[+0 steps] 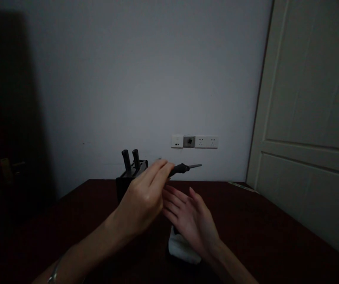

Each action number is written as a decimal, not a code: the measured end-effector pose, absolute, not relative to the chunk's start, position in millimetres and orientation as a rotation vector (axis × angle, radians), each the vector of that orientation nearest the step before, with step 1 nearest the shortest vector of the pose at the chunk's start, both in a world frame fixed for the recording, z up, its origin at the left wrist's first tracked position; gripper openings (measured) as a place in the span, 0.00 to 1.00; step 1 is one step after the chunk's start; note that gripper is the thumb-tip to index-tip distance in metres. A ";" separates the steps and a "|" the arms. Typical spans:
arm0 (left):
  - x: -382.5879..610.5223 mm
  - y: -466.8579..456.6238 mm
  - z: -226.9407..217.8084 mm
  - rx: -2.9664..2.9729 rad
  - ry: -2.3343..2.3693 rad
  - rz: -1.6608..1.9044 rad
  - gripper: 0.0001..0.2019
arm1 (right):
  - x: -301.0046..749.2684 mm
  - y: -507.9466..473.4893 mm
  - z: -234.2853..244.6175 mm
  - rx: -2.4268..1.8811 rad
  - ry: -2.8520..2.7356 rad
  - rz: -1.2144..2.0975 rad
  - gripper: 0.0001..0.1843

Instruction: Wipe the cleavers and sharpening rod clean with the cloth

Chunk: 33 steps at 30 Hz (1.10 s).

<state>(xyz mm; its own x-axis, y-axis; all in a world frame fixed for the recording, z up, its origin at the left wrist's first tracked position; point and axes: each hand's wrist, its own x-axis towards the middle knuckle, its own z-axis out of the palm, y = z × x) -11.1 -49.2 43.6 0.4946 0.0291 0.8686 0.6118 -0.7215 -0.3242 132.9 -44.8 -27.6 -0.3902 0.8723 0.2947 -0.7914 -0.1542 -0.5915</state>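
My left hand [145, 193] is closed around a tool with a black handle [181, 169] and a short, narrow metal tip that points right. Its exact kind I cannot make out. Just below and to the right, my right hand [194, 221] is open, palm showing and fingers stretched towards the left hand. Behind my left hand stands a black knife block [123, 183], partly hidden, with two black-handled knives [131, 161] upright in it. Under my right hand lies a white cloth-like thing [182, 248] with something dark at its upper edge.
All of this is on a dark red-brown table [264, 225]. Its far edge meets a pale wall with sockets and a switch panel [194, 141]. A white panelled door [308, 118] stands at the right. The left side is in deep shadow.
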 end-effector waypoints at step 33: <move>3.6 -63.5 -129.0 -2.101 -0.297 -0.837 0.13 | 142.3 -23.1 -96.4 -0.869 -0.535 1.679 0.26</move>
<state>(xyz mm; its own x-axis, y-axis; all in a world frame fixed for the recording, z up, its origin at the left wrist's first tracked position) 3.6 -63.5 -129.0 0.7497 -0.0801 0.6569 0.4764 -0.6236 -0.6198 142.3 -23.1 -96.4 -0.1131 0.9557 -0.2716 -0.6227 -0.2812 -0.7302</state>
